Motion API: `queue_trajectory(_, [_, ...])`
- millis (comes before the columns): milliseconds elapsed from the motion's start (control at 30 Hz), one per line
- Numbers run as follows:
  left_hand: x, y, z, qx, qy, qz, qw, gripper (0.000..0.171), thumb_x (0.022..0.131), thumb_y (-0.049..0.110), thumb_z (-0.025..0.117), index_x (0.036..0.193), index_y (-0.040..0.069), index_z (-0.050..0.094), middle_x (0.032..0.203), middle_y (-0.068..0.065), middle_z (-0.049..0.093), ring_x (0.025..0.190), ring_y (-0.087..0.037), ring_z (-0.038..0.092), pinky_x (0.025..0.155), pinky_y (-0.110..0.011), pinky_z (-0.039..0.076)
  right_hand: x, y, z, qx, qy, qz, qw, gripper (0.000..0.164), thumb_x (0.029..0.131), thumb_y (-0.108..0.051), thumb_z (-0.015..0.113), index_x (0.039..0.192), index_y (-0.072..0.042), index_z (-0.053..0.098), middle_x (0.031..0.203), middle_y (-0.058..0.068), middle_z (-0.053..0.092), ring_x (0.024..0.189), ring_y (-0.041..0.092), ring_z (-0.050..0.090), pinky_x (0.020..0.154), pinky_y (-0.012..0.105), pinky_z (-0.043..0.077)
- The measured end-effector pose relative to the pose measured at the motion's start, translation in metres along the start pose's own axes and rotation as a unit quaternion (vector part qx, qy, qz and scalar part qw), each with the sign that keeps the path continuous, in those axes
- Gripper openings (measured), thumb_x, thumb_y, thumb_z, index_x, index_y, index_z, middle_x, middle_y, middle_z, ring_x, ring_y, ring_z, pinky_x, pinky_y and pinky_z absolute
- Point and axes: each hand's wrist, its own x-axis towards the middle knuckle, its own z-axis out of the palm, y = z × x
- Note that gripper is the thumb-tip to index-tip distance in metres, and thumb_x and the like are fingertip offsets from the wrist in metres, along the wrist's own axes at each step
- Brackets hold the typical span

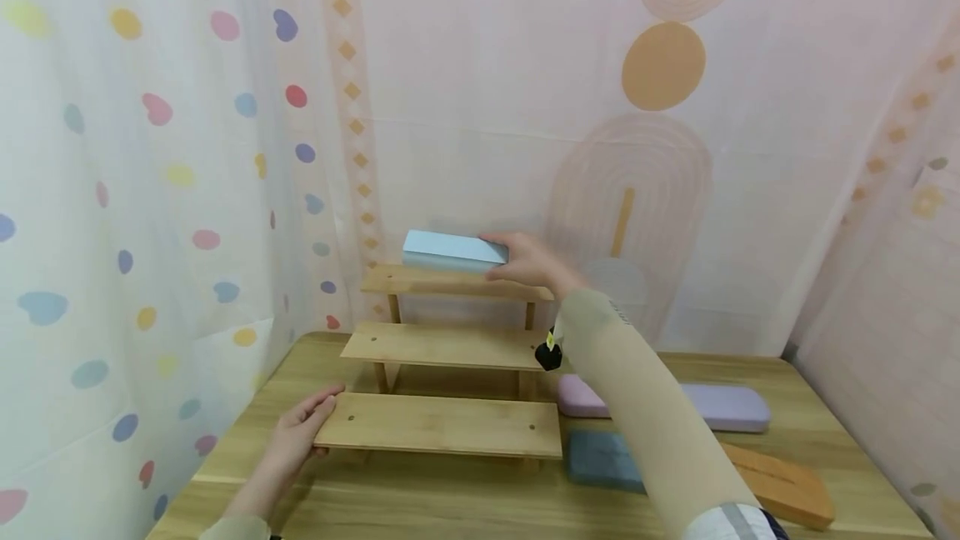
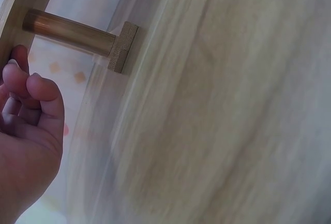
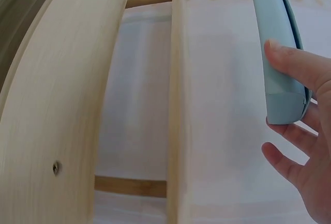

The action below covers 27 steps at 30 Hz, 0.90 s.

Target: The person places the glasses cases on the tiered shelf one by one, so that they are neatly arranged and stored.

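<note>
My right hand [image 1: 528,261] grips the right end of a light blue glasses case [image 1: 450,250] just above the top step of a three-tier wooden stand [image 1: 442,423]. In the right wrist view, the thumb lies along one long side of the case and fingers are behind it; a seam runs along its edge. I cannot tell whether the case touches the step. My left hand [image 1: 296,427] pinches the left end of the lowest step, thumb uppermost. The left wrist view shows those fingers [image 2: 44,87] curled at the step's edge, near a round wooden leg.
Right of the stand, on the wooden table [image 1: 420,507], lie a lilac case [image 1: 727,407], a grey-blue case [image 1: 603,461] and an orange case [image 1: 787,486]. My right forearm partly covers them. Patterned curtains [image 1: 465,173] hang behind and at both sides.
</note>
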Motion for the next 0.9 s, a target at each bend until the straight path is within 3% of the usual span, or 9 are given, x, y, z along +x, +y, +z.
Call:
queue_trajectory(167, [0.002, 0.000, 0.003, 0.003, -0.004, -0.001, 1.0000, 0.055, 0.099, 0.039, 0.056, 0.142, 0.006, 0.048, 0.105, 0.002, 0.062, 0.058, -0.011, 0.052, 0.049, -0.025, 0.047, 0.005, 0.006, 0.008, 0.032, 0.009, 0.015, 0.999, 0.072, 0.082, -0.010, 0.076, 0.146, -0.009, 0.044, 0.139, 0.009, 0.052, 0.113, 0.020, 0.052, 0.099, 0.036, 0.041])
queue_trajectory(400, [0.003, -0.003, 0.003, -0.010, 0.002, -0.005, 0.9999, 0.050, 0.099, 0.035, 0.057, 0.140, 0.007, 0.051, 0.105, 0.001, 0.063, 0.057, -0.013, 0.053, 0.048, -0.026, 0.047, 0.015, 0.005, 0.023, 0.004, 0.000, 0.009, 1.000, 0.072, 0.082, -0.013, 0.075, 0.146, -0.008, 0.043, 0.139, 0.009, 0.052, 0.119, 0.019, 0.051, 0.104, 0.033, 0.038])
queue_trajectory(567, [0.003, -0.003, 0.004, -0.013, 0.004, 0.002, 0.9999, 0.051, 0.098, 0.035, 0.058, 0.139, 0.005, 0.051, 0.101, 0.003, 0.064, 0.055, -0.012, 0.052, 0.047, -0.025, 0.046, 0.022, -0.004, 0.030, -0.010, 0.003, 0.011, 1.000, 0.071, 0.082, -0.013, 0.076, 0.146, -0.009, 0.044, 0.144, 0.008, 0.047, 0.130, 0.021, 0.044, 0.107, 0.034, 0.035])
queue_trajectory(733, [-0.005, -0.002, -0.002, -0.010, 0.017, 0.012, 0.9997, 0.050, 0.099, 0.034, 0.058, 0.138, 0.003, 0.052, 0.095, 0.002, 0.063, 0.052, -0.011, 0.051, 0.046, -0.024, 0.045, 0.035, -0.019, 0.041, -0.012, -0.007, 0.005, 1.000, 0.073, 0.082, -0.015, 0.076, 0.146, -0.007, 0.043, 0.144, 0.010, 0.048, 0.127, 0.023, 0.047, 0.106, 0.035, 0.037])
queue_trajectory(900, [-0.012, -0.001, -0.011, -0.003, 0.031, 0.013, 0.9994, 0.045, 0.098, 0.034, 0.059, 0.133, 0.007, 0.058, 0.094, 0.008, 0.064, 0.053, -0.012, 0.052, 0.046, -0.025, 0.046, 0.047, -0.030, 0.051, -0.021, -0.018, -0.006, 1.000, 0.073, 0.082, -0.016, 0.077, 0.146, -0.007, 0.042, 0.143, 0.011, 0.049, 0.121, 0.023, 0.050, 0.102, 0.034, 0.040])
